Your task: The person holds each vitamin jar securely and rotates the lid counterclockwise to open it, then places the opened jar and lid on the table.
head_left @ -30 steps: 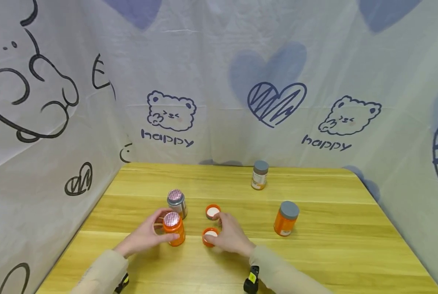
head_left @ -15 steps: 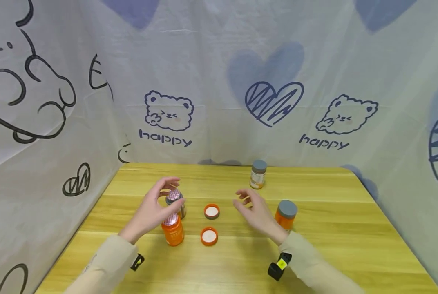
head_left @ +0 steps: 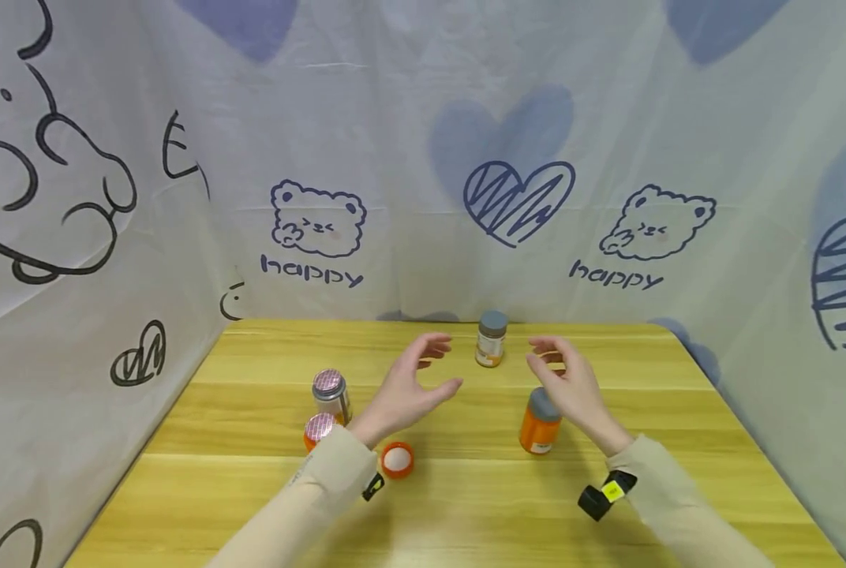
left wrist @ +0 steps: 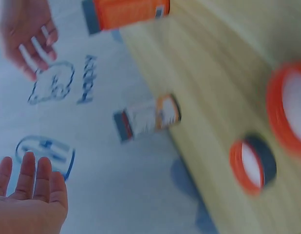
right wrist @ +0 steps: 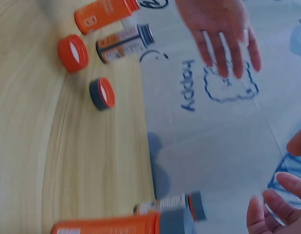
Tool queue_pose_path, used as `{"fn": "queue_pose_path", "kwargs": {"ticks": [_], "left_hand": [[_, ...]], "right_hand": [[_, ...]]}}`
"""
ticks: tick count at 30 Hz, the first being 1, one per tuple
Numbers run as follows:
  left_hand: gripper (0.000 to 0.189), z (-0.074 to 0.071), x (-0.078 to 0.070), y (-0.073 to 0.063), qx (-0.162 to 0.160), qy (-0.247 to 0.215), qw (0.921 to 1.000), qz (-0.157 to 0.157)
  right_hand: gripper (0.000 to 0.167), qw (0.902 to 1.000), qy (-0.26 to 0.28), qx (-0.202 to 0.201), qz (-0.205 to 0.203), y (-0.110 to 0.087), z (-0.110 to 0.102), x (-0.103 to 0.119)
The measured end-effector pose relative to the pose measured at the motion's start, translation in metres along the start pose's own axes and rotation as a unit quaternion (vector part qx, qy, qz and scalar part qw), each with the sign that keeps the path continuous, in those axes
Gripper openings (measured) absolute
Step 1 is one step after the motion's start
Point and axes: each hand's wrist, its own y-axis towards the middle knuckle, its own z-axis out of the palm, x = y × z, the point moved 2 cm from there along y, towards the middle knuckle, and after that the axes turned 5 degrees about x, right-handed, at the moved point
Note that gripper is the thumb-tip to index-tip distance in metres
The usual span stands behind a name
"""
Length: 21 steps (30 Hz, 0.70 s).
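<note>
My left hand (head_left: 402, 394) hangs in the air over the middle of the table, fingers loosely bent, holding nothing. Further right, my right hand (head_left: 575, 386) is also raised, nothing in its grasp, overlapping the grey lid of an orange bottle (head_left: 538, 434) in the head view. Behind and between both hands stands a smaller bottle (head_left: 490, 347) with a grey lid and white label. An orange-rimmed cap (head_left: 398, 460) lies inside-up beside the left sleeve. The left hand hides a second, grey-sided cap (left wrist: 253, 163) from the head camera; it shows in the left wrist view.
Two lidless bottles with foil seals stand at the left: a grey-necked one (head_left: 331, 394) and an orange one (head_left: 318, 428), partly behind the left sleeve. A printed cloth (head_left: 409, 260) hangs behind the wooden table (head_left: 466, 505).
The left hand has let go of the lidless orange bottle and moved right. The right hand has left the caps, now lying on the table, and risen toward the lidded orange bottle.
</note>
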Motion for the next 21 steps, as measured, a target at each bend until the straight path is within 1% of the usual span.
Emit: {"fn": "queue_pose_path", "kwargs": {"ticks": [3,6,10,14,17,19,21], "left_hand": [[0.062,0.027,0.004,0.010,0.026,-0.010,0.9996,-0.008],[0.065,0.051,0.009,0.018,0.049,-0.021,0.9984,-0.016],[0.070,0.077,0.018,0.026,0.076,-0.031,0.9958,-0.041],[0.075,0.100,0.026,0.033,0.102,-0.027,0.9918,-0.071],[0.079,0.115,0.029,0.034,0.122,-0.033,0.9874,-0.096],[0.080,0.123,0.030,0.035,0.129,-0.039,0.9845,-0.112],[0.080,0.129,0.031,0.037,0.132,-0.043,0.9829,-0.121]], "right_hand": [[0.032,0.9998,0.007,-0.015,0.010,-0.003,-0.011,-0.011],[0.032,0.9994,0.016,-0.019,0.023,-0.007,-0.019,-0.020],[0.033,0.9987,0.022,-0.020,0.041,-0.011,-0.024,-0.029],[0.032,0.9979,0.025,-0.029,0.052,-0.013,-0.027,-0.039],[0.034,0.9977,0.021,-0.026,0.058,-0.016,-0.028,-0.047],[0.034,0.9976,0.011,-0.021,0.065,-0.018,-0.027,-0.052],[0.035,0.9972,0.001,-0.015,0.073,-0.019,-0.026,-0.056]]}}
